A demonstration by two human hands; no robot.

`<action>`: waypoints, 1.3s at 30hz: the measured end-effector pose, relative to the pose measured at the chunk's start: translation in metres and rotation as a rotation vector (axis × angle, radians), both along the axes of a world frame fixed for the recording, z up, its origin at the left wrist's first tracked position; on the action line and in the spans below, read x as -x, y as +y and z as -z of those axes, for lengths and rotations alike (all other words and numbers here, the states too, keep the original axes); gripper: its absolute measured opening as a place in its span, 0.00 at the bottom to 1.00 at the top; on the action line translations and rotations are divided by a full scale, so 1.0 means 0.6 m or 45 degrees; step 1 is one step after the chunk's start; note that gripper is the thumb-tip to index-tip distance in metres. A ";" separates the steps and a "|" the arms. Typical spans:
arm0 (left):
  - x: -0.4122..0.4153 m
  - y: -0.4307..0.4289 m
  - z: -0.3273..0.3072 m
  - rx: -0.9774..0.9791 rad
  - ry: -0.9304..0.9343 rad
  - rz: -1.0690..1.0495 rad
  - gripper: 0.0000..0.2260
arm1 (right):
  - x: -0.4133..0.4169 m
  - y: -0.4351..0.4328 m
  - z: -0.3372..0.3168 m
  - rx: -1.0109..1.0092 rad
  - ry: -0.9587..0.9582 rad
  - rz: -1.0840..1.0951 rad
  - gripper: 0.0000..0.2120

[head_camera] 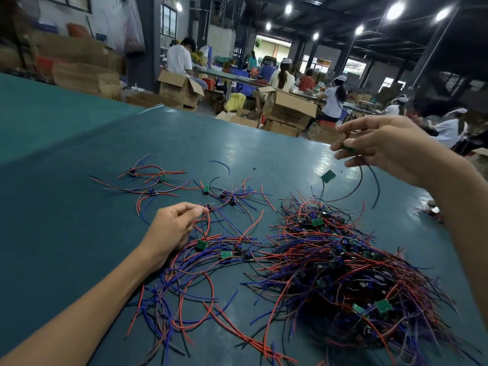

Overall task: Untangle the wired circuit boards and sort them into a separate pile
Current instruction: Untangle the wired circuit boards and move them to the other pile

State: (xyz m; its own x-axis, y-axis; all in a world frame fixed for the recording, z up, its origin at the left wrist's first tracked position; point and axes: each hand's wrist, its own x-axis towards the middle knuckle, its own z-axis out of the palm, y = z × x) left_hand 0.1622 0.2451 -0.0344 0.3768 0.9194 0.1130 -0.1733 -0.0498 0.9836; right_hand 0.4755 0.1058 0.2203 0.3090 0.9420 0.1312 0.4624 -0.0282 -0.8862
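Head view is showing the tangled heap of wired boards lying on the right of the green table, with separated boards lying farther left. The right hand is hovering above the heap, pinching one small green board with its wires dangling. The left hand is resting on the table, pinching a red wire.

Large dim workshop, teal desk filling the lower frame, open cardboard boxes on the floor at centre, seated workers at long tables behind, round ceiling lights upper right, bright doorway far back.
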 end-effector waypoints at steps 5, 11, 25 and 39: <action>0.002 0.000 0.001 -0.099 0.126 -0.008 0.09 | -0.058 0.030 -0.005 0.028 -0.190 0.211 0.12; 0.000 -0.001 -0.003 -0.130 0.169 -0.031 0.09 | -0.101 0.059 0.067 0.224 -0.449 0.348 0.13; -0.033 -0.017 -0.019 -0.378 0.826 -0.105 0.06 | 0.191 0.082 0.309 0.228 -1.219 0.318 0.20; -0.196 0.153 -0.044 -0.701 1.721 0.044 0.30 | 0.323 0.071 0.438 0.296 -1.097 0.062 0.27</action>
